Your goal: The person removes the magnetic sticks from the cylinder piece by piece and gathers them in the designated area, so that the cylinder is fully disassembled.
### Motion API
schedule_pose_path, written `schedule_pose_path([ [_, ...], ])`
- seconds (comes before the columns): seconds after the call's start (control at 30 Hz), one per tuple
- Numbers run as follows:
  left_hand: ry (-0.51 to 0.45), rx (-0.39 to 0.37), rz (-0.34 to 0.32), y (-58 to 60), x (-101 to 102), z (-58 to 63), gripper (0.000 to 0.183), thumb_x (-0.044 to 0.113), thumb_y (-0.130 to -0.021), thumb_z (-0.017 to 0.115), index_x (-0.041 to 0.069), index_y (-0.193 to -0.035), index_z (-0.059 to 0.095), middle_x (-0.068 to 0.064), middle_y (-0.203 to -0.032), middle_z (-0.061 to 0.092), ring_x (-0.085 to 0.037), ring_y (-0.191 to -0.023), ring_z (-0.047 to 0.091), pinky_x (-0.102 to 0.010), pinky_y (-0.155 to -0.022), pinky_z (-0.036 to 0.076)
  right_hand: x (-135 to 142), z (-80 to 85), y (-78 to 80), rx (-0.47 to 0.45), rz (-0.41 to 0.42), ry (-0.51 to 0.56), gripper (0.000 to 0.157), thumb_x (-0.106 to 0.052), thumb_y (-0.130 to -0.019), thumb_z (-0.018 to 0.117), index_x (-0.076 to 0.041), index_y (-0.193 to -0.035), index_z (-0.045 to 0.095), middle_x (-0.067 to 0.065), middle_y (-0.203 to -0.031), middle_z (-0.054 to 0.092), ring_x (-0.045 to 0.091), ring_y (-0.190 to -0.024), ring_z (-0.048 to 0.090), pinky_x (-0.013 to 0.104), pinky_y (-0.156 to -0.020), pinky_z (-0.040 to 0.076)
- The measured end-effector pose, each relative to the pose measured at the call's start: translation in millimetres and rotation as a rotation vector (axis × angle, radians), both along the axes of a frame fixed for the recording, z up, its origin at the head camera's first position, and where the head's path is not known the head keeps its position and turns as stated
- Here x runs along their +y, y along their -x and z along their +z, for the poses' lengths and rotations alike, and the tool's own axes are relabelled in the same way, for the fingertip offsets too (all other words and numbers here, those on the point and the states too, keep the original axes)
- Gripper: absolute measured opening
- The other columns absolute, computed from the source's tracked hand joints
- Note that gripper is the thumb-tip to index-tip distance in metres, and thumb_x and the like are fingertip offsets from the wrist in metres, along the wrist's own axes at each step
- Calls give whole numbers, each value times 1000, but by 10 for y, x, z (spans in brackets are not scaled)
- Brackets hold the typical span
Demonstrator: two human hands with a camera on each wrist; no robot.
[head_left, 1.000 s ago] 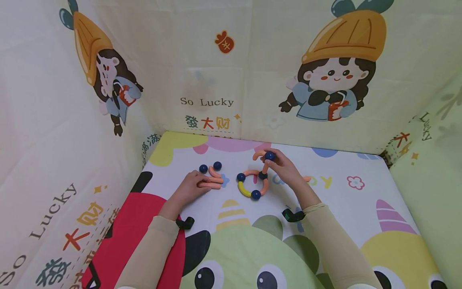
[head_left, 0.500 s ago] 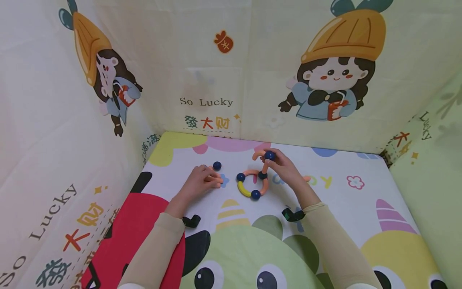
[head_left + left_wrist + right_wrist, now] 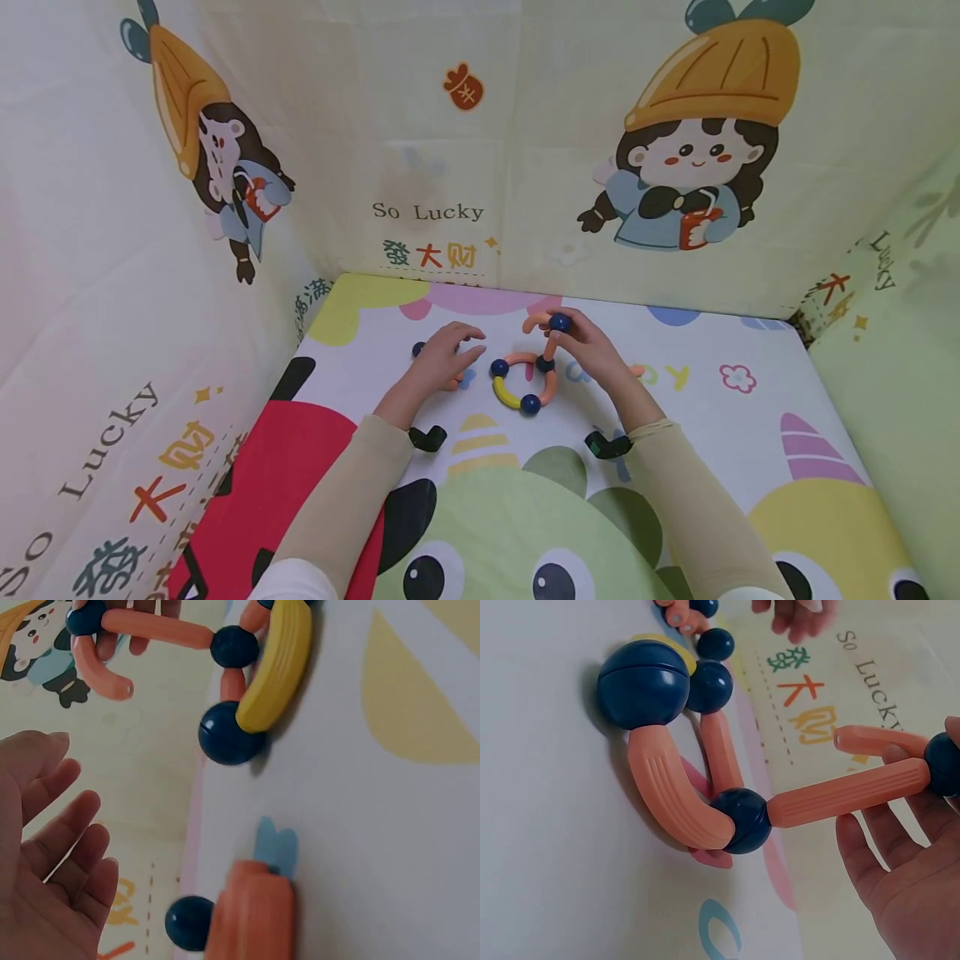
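Observation:
My right hand [image 3: 592, 346] grips a dark blue ball [image 3: 559, 322] by thumb and fingers. From that ball a short curved orange rod [image 3: 536, 320] sticks out leftward, and a straight orange rod [image 3: 847, 793] runs down to another blue ball [image 3: 741, 820] in a ring. Lying on the tabletop, the ring joins blue balls with curved orange rods [image 3: 671, 784] and one yellow curved rod [image 3: 279, 667]. My left hand [image 3: 437, 364] holds nothing, fingers spread and relaxed, left of the ring. Under and behind it are loose orange rods [image 3: 251, 919] and a blue ball [image 3: 189, 922].
Another loose blue ball [image 3: 418, 350] peeks out left of my left hand. An orange rod end [image 3: 637, 370] shows behind my right wrist. Cartoon-printed cloth walls [image 3: 420, 150] enclose the back and sides of the printed tabletop [image 3: 675, 433].
My left hand has left the loose orange rods, lifting and moving right and away toward the ring with its fingers opened. The right hand keeps holding the ball in place.

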State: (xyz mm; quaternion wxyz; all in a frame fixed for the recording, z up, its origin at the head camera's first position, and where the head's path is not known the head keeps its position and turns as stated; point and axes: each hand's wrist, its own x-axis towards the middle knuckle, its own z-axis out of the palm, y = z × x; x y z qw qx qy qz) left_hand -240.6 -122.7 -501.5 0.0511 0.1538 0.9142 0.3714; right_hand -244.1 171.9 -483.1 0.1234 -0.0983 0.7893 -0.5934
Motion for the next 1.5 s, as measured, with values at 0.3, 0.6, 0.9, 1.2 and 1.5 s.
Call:
schedule_pose_path([
  [0.3, -40, -86, -43, 138, 346, 102, 53, 43, -97, 61, 33, -146, 44, 6, -143, 51, -20, -129, 51, -41, -107, 45, -6, -2, -7, -13, -17, -24, 47, -40, -98, 60, -28, -141, 46, 12, -139, 58, 28, -136, 49, 63, -115, 27],
  [0.6, -102, -123, -85, 200, 602, 123, 64, 42, -97, 61, 37, -154, 31, 2, -149, 48, -20, -132, 51, -41, -106, 47, 12, -6, -2, -12, -8, -34, 45, -38, -100, 57, -31, -143, 43, 8, -139, 58, 31, -136, 49, 67, -114, 25],
  [0.9, -134, -123, -120, 215, 728, 141, 63, 39, -98, 60, 34, -154, 31, -1, -137, 56, -19, -123, 55, -40, -97, 53, 24, -29, 24, 27, 20, 0, 43, -33, -101, 56, -30, -142, 45, 11, -138, 58, 32, -134, 51, 62, -115, 28],
  [1.2, -98, -7, -95, 227, 709, 165, 47, 41, -98, 60, 27, -142, 50, 3, -117, 60, -16, -103, 56, -33, -88, 52, 34, -11, 26, 38, 24, 2, 43, -30, -102, 56, -27, -143, 45, 13, -138, 58, 33, -133, 52, 59, -116, 30],
  [1.5, -100, 58, -58, 204, 693, 231, 39, 36, -99, 60, 22, -135, 59, 2, -111, 62, -17, -97, 56, -33, -86, 53, 1, 139, -37, 7, 30, -30, 45, -22, -103, 54, -22, -146, 44, 16, -143, 55, 36, -136, 49, 60, -115, 31],
])
